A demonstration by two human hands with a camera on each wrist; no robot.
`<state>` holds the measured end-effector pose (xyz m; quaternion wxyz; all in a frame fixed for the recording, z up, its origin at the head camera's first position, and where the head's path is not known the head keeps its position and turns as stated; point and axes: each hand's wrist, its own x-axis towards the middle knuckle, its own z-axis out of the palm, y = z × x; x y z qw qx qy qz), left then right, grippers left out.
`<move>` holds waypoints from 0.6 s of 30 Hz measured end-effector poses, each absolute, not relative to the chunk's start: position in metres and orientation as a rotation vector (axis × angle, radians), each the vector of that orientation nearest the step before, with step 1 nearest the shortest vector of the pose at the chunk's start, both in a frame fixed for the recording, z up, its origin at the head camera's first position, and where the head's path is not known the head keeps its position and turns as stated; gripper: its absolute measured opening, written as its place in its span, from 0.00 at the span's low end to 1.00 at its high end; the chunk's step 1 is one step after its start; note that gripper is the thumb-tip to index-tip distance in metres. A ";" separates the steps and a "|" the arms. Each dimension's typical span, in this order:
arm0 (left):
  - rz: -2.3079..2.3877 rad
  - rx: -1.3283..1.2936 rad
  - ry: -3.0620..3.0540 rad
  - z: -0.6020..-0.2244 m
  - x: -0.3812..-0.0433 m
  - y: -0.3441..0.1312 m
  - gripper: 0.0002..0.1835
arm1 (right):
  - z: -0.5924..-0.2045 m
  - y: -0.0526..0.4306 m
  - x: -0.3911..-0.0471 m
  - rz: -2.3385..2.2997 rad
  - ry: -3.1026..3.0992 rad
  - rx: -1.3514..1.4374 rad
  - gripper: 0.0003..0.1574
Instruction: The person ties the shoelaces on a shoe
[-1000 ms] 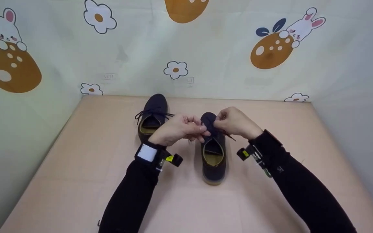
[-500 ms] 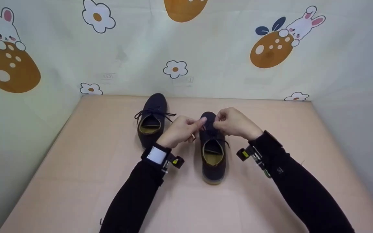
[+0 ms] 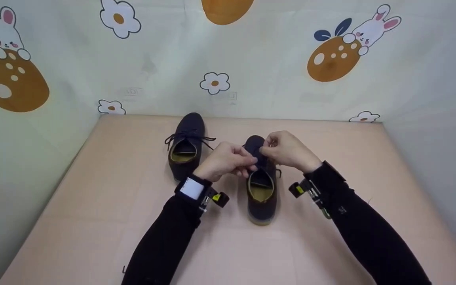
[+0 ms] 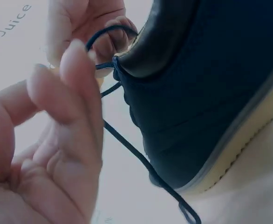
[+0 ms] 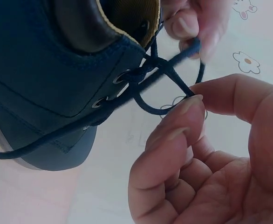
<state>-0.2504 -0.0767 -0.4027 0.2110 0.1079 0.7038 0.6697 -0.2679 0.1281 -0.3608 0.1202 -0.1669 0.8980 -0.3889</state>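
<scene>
A dark blue lace-up shoe [image 3: 261,211] stands on the table, toe pointing away, with both hands over its lacing. My right hand [image 3: 289,150] pinches a loop of shoelace [image 5: 148,110] between thumb and fingertips, clearest in the right wrist view. My left hand [image 3: 230,160] is at the shoe's left side. Its fingertips [image 5: 185,25] hold another length of the lace, which runs down past the shoe's side. In the left wrist view the fingers of that hand hide part of the lace [image 4: 136,151]. The knot area is mostly covered in the head view.
A matching shoe [image 3: 180,170] stands to the left and slightly farther back, its lace tied in a bow [image 3: 188,136]. Behind the pinkish table [image 3: 93,198] rises a pale curtain [image 3: 172,51] printed with rabbits and flowers.
My left hand's thumb rose beside the shoe, then came down and right over the lacing. A lace end at the shoe's right shifted. My right hand stays almost still.
</scene>
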 end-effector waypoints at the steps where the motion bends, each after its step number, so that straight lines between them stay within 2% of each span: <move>1: 1.820 0.313 1.979 -0.402 -0.250 -0.077 0.07 | -0.361 0.128 -0.268 -1.134 2.631 -0.491 0.07; 9: 1.860 0.200 2.091 -0.408 -0.253 -0.073 0.15 | -0.360 0.128 -0.264 -1.118 2.656 -0.564 0.07; 18: 2.023 0.165 1.892 -0.406 -0.254 -0.073 0.06 | -0.362 0.129 -0.265 -1.122 2.664 -0.532 0.08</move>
